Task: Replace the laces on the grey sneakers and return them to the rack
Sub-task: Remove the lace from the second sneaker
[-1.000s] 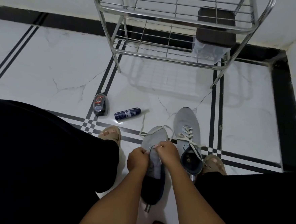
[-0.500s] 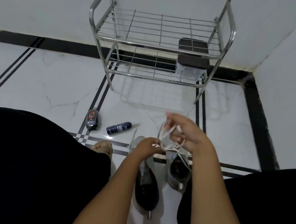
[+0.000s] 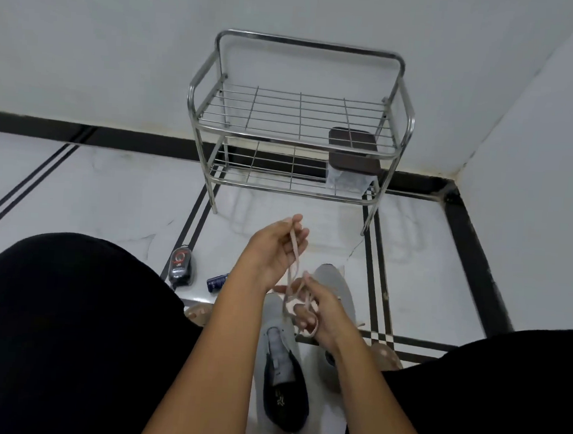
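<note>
Two grey sneakers stand on the floor between my knees. The nearer sneaker (image 3: 276,317) has no lace and shows its dark inside. The other sneaker (image 3: 340,283) is partly hidden behind my right hand. A white lace (image 3: 295,251) hangs in the air between my hands, clear of both shoes. My left hand (image 3: 272,253) is raised and pinches the lace's upper part in its fingertips. Lower down, my right hand (image 3: 319,312) has the lace looped round its curled fingers. The steel rack (image 3: 297,143) stands against the wall ahead, with a bare top shelf.
A brown-lidded container (image 3: 352,157) sits at the right of the rack's lower shelf. A black shoe-polish bottle (image 3: 180,265) and a blue can (image 3: 218,281) lie on the floor to the left. My sandalled feet (image 3: 198,312) flank the sneakers. A wall corner closes the right side.
The lace has come free of the nearer sneaker and been lifted. My left hand left the shoe and rose to pinch the lace, while my right hand winds it. The view tilted up.
</note>
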